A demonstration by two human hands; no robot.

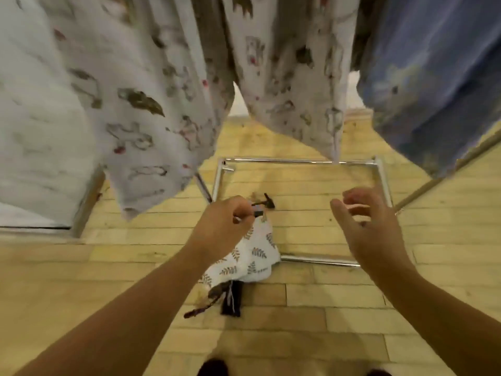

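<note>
Fingers of the left hand pinch a black hanger carrying a leaf-print garment above the yellow plank floor. The right hand is loosely open and holds nothing, over a chrome rack base beneath hanging clothes.

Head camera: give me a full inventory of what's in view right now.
Hanger: one, black, pinched in the left hand's fingers, centre.
Leaf-print garment: one, white with dark leaves, hanging below the left hand.
Tassel cord: one, dark, dangling at that garment's lower end.
Floral garments: two, white with brown and red print, hanging top left and top centre.
Blue garment: one, blue, hanging top right.
Rack base: one, chrome tubing, on the floor beyond the hands.
Floor: yellowish wood planks.
Shoes: two, dark, bottom edge.
Left hand: grips the hanger.
Right hand: fingers relaxed, holds nothing.
</note>
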